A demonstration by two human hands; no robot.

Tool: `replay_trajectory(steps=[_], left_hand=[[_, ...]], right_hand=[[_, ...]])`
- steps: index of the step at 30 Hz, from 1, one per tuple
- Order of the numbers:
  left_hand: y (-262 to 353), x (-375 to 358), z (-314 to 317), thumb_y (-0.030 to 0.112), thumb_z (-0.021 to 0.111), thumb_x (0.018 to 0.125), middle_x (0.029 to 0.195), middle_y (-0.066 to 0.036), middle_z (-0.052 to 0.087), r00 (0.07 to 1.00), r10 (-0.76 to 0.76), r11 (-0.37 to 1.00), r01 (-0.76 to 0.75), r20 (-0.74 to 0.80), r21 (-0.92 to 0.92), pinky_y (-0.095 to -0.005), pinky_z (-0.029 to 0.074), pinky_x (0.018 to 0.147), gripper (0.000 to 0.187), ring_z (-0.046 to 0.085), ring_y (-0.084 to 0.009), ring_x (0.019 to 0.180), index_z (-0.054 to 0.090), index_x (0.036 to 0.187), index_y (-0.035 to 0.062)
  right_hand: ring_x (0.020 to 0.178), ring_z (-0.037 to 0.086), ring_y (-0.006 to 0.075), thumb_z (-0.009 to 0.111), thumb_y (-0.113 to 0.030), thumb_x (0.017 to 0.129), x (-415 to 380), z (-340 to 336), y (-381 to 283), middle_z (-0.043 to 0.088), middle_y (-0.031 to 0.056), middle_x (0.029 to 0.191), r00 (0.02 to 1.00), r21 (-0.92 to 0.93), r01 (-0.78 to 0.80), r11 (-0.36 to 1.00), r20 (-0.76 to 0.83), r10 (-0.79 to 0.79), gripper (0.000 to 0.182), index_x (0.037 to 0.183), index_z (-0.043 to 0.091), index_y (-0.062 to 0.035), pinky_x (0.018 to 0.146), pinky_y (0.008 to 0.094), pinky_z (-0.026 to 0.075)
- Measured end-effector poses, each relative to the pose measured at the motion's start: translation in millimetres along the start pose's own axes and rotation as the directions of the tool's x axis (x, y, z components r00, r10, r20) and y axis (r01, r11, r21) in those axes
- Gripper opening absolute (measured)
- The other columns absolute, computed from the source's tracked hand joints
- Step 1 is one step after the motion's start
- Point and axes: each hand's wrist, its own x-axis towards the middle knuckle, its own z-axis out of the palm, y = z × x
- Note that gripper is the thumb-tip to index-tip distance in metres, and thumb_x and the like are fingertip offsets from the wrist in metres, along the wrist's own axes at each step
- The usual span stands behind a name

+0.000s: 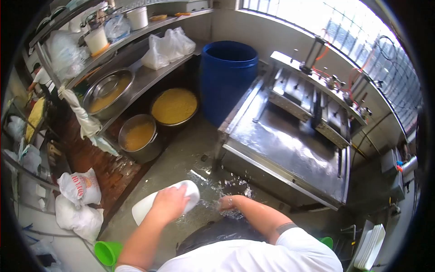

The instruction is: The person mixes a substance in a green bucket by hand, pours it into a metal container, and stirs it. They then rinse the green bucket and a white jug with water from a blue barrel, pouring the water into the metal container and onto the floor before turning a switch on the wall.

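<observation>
My left hand (170, 204) grips a long white plastic piece with rounded ends, perhaps a tray (144, 207), tilted over the wet floor. It sticks out on both sides of my fingers. To the right, my right hand (226, 204) hangs low amid splashing water (235, 183), its fingers smeared by motion and partly lost in the spray. A wet, dark, shiny surface (217, 235) lies just below my hands, in front of my white shirt.
A steel table with a press-like machine (312, 99) stands ahead right, beside a blue barrel (226, 86). Pots of yellow contents (138, 137) sit by the shelving at left. White sacks (79, 217) and a green bucket (108, 253) lie nearer. Another person (43, 79) is far left.
</observation>
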Motion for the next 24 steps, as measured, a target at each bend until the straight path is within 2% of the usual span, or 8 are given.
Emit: replay_trajectory(steps=[2, 5, 8, 10, 12, 14, 16, 24], left_hand=[[-46, -11, 13, 0.034, 0.067, 0.096, 0.104, -0.023, 0.072, 0.954, -0.298, 0.954, 0.296, -0.030, -0.047, -0.0530, 0.054, 0.090, 0.044, 0.069, -0.0410, 0.103, 0.065, 0.129, 0.0043], [-99, -19, 28, 0.029, 0.068, 0.095, 0.109, -0.024, 0.071, 0.883, -0.450, 0.890, 0.431, -0.133, -0.150, -0.0531, 0.052, 0.094, 0.036, 0.066, -0.0431, 0.107, 0.065, 0.121, 0.0042], [-141, -6, 40, 0.020, 0.072, 0.093, 0.107, -0.022, 0.071, 0.798, -0.545, 0.838, 0.506, -0.259, -0.204, -0.0493, 0.054, 0.090, 0.028, 0.068, -0.0399, 0.101, 0.066, 0.115, 0.0029], [-170, 11, 49, 0.013, 0.075, 0.089, 0.102, -0.019, 0.073, 0.603, -0.744, 0.605, 0.426, -0.287, -0.673, -0.0435, 0.055, 0.087, 0.024, 0.071, -0.0320, 0.095, 0.066, 0.108, 0.0012], [-193, 32, 50, 0.010, 0.077, 0.087, 0.104, -0.015, 0.076, 0.569, -0.800, 0.513, 0.482, -0.192, -0.711, -0.0384, 0.055, 0.088, 0.026, 0.072, -0.0247, 0.097, 0.069, 0.111, 0.0005], [-216, 56, 67, 0.014, 0.079, 0.089, 0.112, -0.014, 0.077, 0.656, -0.751, 0.445, 0.423, -0.072, -0.789, -0.0380, 0.055, 0.094, 0.033, 0.073, -0.0235, 0.105, 0.070, 0.119, 0.0009], [-232, 91, 76, 0.016, 0.079, 0.090, 0.117, -0.014, 0.077, 0.600, -0.800, 0.318, 0.459, 0.026, -0.830, -0.0375, 0.054, 0.096, 0.039, 0.073, -0.0236, 0.110, 0.069, 0.125, 0.0015], [-215, 315, -45, 0.016, 0.076, 0.090, 0.120, -0.016, 0.076, 0.830, -0.553, 0.618, 0.352, -0.070, -0.702, -0.0384, 0.054, 0.098, 0.043, 0.073, -0.0269, 0.112, 0.067, 0.131, 0.0061]], right_hand=[[0.139, 0.055, 0.0355, 0.062, -0.055, 0.098, -31, -37, -23, 0.059, 0.0193, 0.149, 0.951, 0.213, 0.101, 0.972, -0.309, -0.031, 0.070, 0.150, 0.055, -0.0084, 0.116, 0.0452, 0.043], [0.136, 0.057, 0.0375, 0.067, -0.050, 0.097, -64, -87, -33, 0.060, 0.0206, 0.147, 0.948, 0.423, 0.123, 0.898, -0.316, 0.019, 0.073, 0.155, 0.049, -0.0093, 0.113, 0.0443, 0.045], [0.124, 0.066, 0.0381, 0.070, -0.041, 0.096, -81, -136, -29, 0.070, 0.0218, 0.130, 0.930, 0.413, 0.084, 0.907, -0.360, 0.077, 0.071, 0.154, 0.049, -0.0073, 0.104, 0.0446, 0.052], [0.125, 0.064, 0.0402, 0.071, -0.037, 0.096, -75, -161, -14, 0.067, 0.0248, 0.132, 0.872, 0.361, 0.132, 0.923, -0.486, 0.065, 0.070, 0.154, 0.048, -0.0054, 0.105, 0.0462, 0.051], [0.126, 0.063, 0.0413, 0.070, -0.036, 0.096, -59, -186, 8, 0.065, 0.0260, 0.135, 0.835, 0.314, 0.158, 0.936, -0.548, 0.043, 0.070, 0.154, 0.047, -0.0047, 0.106, 0.0468, 0.051], [0.128, 0.061, 0.0424, 0.070, -0.035, 0.096, -54, -224, 14, 0.063, 0.0273, 0.138, 0.788, 0.272, 0.180, 0.945, -0.615, 0.027, 0.069, 0.153, 0.047, -0.0041, 0.107, 0.0474, 0.050], [0.130, 0.059, 0.0443, 0.070, -0.034, 0.097, -68, -274, 11, 0.060, 0.0278, 0.142, 0.751, 0.326, 0.192, 0.926, -0.656, 0.076, 0.068, 0.153, 0.046, -0.0038, 0.110, 0.0477, 0.048], [0.123, 0.064, 0.0412, 0.070, -0.030, 0.096, -112, -398, 45, 0.064, 0.0268, 0.135, 0.587, 0.416, 0.279, 0.865, -0.787, 0.189, 0.054, 0.140, 0.059, -0.0001, 0.105, 0.0468, 0.051]])
